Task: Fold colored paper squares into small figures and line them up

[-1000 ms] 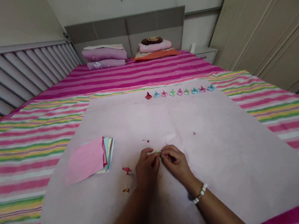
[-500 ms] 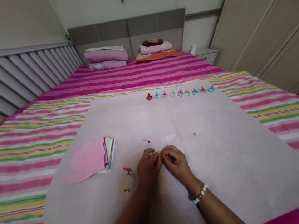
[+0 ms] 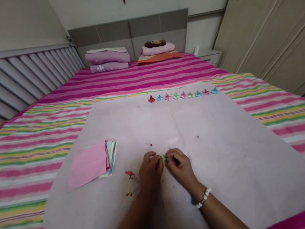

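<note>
A small green folded paper piece (image 3: 163, 158) is pinched between my two hands, low over the pale sheet (image 3: 131, 124). My left hand (image 3: 150, 171) grips its left side between thumb and forefinger. On the other side, the closed fingertips of my right hand (image 3: 180, 165) hold the right edge; a bead bracelet is on that wrist. Fingers cover part of the paper. Along the sheet's far edge stands a row of folded paper shapes in several colours, with a red one (image 3: 151, 99) at its left end and a blue one (image 3: 214, 90) at its right.
Left of my hands lies a stack of coloured paper squares (image 3: 89, 164), pink on top. Small red scraps (image 3: 130, 174) and a yellow-red bit (image 3: 129, 194) lie nearby. A tiny red-tipped piece (image 3: 149, 144) sits ahead. The striped bedspread (image 3: 277, 122) surrounds the sheet.
My hands have drawn slightly apart, and more of the green folded paper shows between the fingertips. The row of shapes and the paper stack stay where they were.
</note>
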The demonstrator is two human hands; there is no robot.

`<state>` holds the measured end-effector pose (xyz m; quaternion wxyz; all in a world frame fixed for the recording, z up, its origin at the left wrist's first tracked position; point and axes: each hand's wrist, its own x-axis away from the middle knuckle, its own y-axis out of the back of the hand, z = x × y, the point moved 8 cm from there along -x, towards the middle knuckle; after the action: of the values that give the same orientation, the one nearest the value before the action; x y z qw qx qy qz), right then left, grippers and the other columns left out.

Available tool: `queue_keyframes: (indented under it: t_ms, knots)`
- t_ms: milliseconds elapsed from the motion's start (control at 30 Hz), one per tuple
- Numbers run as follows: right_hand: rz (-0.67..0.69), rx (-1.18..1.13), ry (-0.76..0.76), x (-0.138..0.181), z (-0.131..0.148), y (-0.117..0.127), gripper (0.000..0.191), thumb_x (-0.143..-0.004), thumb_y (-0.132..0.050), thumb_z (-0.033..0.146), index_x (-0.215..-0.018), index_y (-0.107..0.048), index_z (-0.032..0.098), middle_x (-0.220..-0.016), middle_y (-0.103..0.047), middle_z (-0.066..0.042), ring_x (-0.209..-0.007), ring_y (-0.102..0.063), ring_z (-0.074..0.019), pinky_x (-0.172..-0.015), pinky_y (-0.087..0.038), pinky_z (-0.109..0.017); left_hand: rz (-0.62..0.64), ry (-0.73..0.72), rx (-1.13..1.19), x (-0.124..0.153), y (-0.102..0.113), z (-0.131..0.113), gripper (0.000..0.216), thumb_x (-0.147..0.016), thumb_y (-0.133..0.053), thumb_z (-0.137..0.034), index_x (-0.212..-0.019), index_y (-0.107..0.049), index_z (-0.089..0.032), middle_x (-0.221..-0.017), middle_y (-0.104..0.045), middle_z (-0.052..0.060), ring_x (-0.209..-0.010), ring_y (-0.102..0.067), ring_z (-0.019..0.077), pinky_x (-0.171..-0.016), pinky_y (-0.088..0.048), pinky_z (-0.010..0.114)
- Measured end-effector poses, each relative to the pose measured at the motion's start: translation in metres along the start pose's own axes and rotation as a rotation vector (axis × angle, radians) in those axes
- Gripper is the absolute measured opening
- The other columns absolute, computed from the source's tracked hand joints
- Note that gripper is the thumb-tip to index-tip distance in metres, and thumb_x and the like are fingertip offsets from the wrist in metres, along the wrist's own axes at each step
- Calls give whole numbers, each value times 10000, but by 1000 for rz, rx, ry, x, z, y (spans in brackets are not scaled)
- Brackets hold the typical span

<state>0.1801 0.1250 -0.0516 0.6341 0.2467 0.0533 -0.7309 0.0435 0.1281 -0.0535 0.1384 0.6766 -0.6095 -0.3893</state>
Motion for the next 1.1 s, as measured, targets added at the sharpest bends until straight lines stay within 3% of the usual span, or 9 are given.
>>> queue_keyframes:
  t_ms: [133,333,633,767,933,1100]
  knots:
    - [3,15,7,0,1,-1,153,-780,-503,87,-777,-609,197,-804,-576,-34,-695,-541,-158,-581,-420,-257,-34,-12,65,2,2,1,157,-813,-555,-122,-907,-642,-212,-1050,-566,47,-720,-625,103,-664,-521,234]
    - [20,21,4,-1,0,-2,142,-781,-501,94,-778,-603,193,-800,-569,-32,-680,-533,-155,-578,-411,-255,-83,-25,103,2,7,1,130,-791,-527,-87,-816,-610,-184,-1036,-552,53,-643,-599,81,-640,-524,237]
    - [35,8,-3,-1,-2,-4,140,-770,-500,98,-782,-603,191,-801,-559,-34,-680,-523,-158,-582,-404,-258,-124,4,46,-1,5,0,198,-779,-525,-92,-944,-591,-178,-1017,-566,50,-608,-585,77,-605,-527,222]
    - [36,9,6,-1,-1,-4,153,-760,-495,87,-787,-602,192,-801,-559,-32,-685,-524,-159,-588,-406,-259,-106,8,11,-3,3,0,225,-767,-524,-89,-959,-607,-172,-1021,-578,58,-632,-598,94,-609,-530,225]
    - [45,22,26,-1,2,-5,157,-775,-482,89,-784,-597,194,-788,-563,-31,-697,-528,-164,-597,-407,-263,-23,-59,-31,-3,-3,-3,233,-828,-469,-124,-959,-649,-192,-1031,-604,65,-846,-638,155,-724,-532,257]
    - [55,41,39,-2,4,-6,182,-756,-473,64,-775,-596,196,-781,-565,-28,-714,-535,-168,-617,-417,-267,39,-102,-62,-3,-6,-7,279,-877,-406,-156,-986,-660,-197,-1039,-609,70,-896,-627,173,-797,-510,296]
